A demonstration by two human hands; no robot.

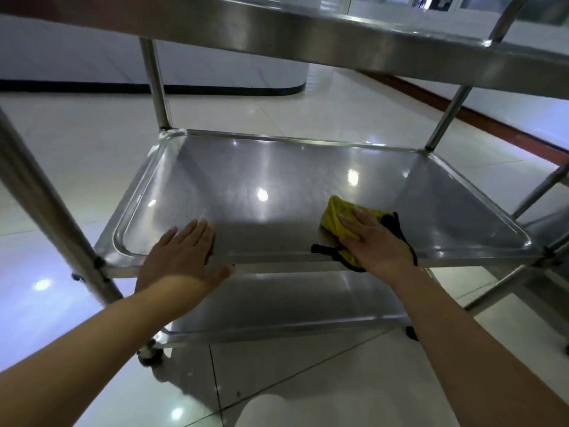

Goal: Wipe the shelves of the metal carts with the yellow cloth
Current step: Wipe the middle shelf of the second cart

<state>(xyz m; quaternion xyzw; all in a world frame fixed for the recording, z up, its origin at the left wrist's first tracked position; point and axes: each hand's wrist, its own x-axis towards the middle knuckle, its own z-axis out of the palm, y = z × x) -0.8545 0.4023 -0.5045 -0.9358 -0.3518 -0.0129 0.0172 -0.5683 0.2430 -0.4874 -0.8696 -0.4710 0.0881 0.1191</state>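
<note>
Middle shelf (277, 180) | right hand (374, 241) flat, fingers spread on yellow cloth (335, 218), near-right corner | left hand (181, 252) splayed, bracing front edge | sweep overlapping strokes into corners.

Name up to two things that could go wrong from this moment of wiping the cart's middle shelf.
1. The yellow cloth lies near the front right; the far corners of the middle shelf might go unwiped.
2. The left hand leans flat on the shelf's front edge, and a caster shows below, so the cart could roll under pressure. The right hand presses flat, without a grip.
</note>
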